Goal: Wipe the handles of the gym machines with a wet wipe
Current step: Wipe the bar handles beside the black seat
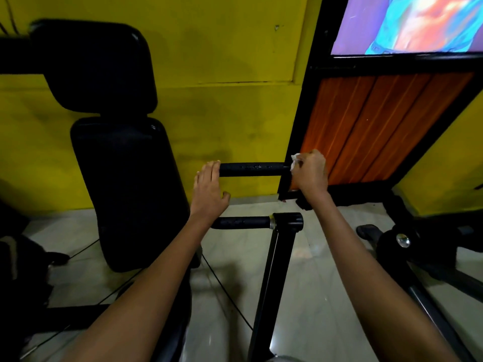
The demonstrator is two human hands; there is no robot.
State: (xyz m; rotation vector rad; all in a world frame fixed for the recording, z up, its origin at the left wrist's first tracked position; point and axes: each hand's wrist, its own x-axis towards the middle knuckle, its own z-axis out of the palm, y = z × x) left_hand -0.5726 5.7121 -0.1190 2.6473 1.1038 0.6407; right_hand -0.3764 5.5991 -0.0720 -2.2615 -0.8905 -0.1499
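**Wipe at the far handle's right end**

The right hand (311,171) grips a white wet wipe (296,159) against the right end of the upper black handle (253,169). The left hand (209,189), fingers straight, rests on its left end. A second handle (243,222) lies below.

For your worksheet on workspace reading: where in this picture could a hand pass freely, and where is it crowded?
Free: the gap between the upper handle and lower handle, bordered by the left hand and right hand; also the floor right of the upright post. Crowded: the upper handle's right end, where the right hand grips the wet wipe.
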